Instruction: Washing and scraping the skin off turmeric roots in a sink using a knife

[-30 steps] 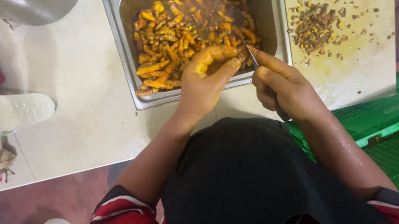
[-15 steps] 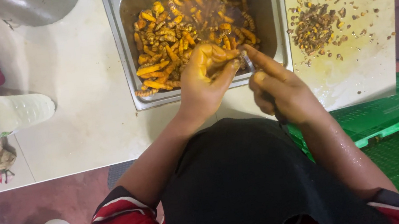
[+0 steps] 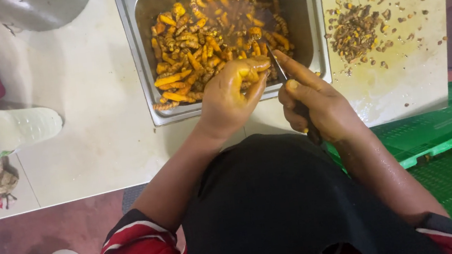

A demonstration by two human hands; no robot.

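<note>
Since earlier, left hand (image 3: 231,95) rotates root (image 3: 247,75) over tray (image 3: 135,52); fingers hold it; right hand (image 3: 314,105) grips knife (image 3: 278,69), scraping.

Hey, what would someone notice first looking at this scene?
First, the steel tray at top centre, heaped with bright orange-yellow turmeric roots. Just below it, the yellow-stained left hand grips one root while the right hand holds a small knife against it. To the right, a pile of dark peelings lies on the pale board.
</note>
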